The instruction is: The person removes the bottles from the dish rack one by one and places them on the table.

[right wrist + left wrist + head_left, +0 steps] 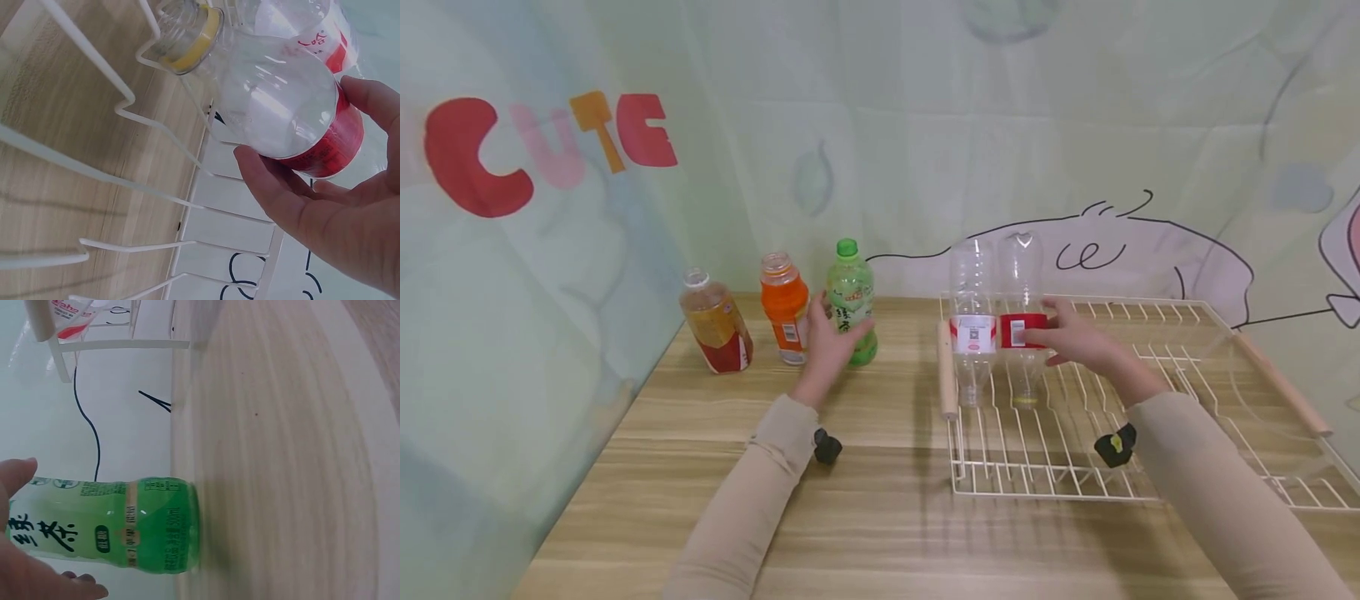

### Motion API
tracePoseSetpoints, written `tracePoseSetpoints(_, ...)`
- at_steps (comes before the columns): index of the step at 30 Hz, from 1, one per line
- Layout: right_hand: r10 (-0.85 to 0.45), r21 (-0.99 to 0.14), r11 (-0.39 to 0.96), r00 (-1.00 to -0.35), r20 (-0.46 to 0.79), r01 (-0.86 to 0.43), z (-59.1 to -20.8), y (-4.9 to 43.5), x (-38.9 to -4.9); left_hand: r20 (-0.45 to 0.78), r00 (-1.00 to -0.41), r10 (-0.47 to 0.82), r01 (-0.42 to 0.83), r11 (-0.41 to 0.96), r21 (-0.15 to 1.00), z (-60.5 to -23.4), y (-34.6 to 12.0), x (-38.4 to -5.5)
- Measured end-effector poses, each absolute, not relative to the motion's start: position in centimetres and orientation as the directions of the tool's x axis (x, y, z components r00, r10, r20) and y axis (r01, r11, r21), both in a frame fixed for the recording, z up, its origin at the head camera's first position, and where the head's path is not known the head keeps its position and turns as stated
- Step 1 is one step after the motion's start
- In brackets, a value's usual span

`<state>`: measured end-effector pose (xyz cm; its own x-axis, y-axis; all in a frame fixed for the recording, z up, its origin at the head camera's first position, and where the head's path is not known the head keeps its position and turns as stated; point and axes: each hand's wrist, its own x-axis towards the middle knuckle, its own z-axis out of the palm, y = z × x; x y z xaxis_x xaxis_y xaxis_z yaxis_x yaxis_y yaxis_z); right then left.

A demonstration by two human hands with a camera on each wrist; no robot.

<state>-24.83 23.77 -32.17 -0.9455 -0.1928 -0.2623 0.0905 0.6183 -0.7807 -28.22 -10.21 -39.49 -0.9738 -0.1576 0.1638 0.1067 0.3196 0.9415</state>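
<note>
My left hand (835,337) is at the green tea bottle (852,300), which stands upright with its green cap on. Thumb and fingers spread to either side of it, wider than the bottle in the left wrist view. My right hand (1078,335) holds a clear plastic bottle with a red label (331,147), neck down in the white wire rack (1048,497). Its thumb lies at the label's near side and its fingers at the other side. A yellow ring (197,40) circles that bottle's neck. Close beside it stands another inverted clear bottle with a white label (973,333).
Left of the green bottle stand an orange-labelled bottle (785,304) and a bottle with a gold and red label (717,325), both uncapped. Wooden handles (948,375) edge the rack. A printed curtain (895,150) hangs behind the wooden table (715,458).
</note>
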Motion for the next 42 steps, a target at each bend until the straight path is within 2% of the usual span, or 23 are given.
tracePoseSetpoints(12, -0.140, -0.796, 0.599, -0.967, -0.213, 0.088, -30.7, 24.7, -24.5, 0.224, -0.964, -0.143, 0.161, 0.358, 0.920, -37.9, -10.3, -26.7)
tracePoseSetpoints(22, -0.145, -0.801, 0.596, -0.976, -0.165, 0.047, -29.1, 25.2, -23.5, 0.344, -0.935, -0.084, 0.283, 0.404, 0.870, -35.5, -10.1, -24.3)
tracePoseSetpoints(27, -0.150, -0.795, 0.606, -0.979, -0.135, 0.017, -28.2, 25.2, -23.0, 0.444, -0.896, -0.024, 0.385, 0.459, 0.801, -34.1, -10.1, -23.1)
tracePoseSetpoints(33, -0.169, -0.793, 0.609, -0.980, -0.105, -0.020, -27.2, 25.0, -22.1, 0.581, -0.809, 0.090, 0.540, 0.502, 0.675, -32.7, -9.7, -21.8)
tracePoseSetpoints(42, -0.231, -0.799, 0.595, -0.970, -0.072, -0.082, -26.1, 24.5, -20.7, 0.634, -0.736, 0.237, 0.638, 0.555, 0.534, -30.7, -8.8, -19.7)
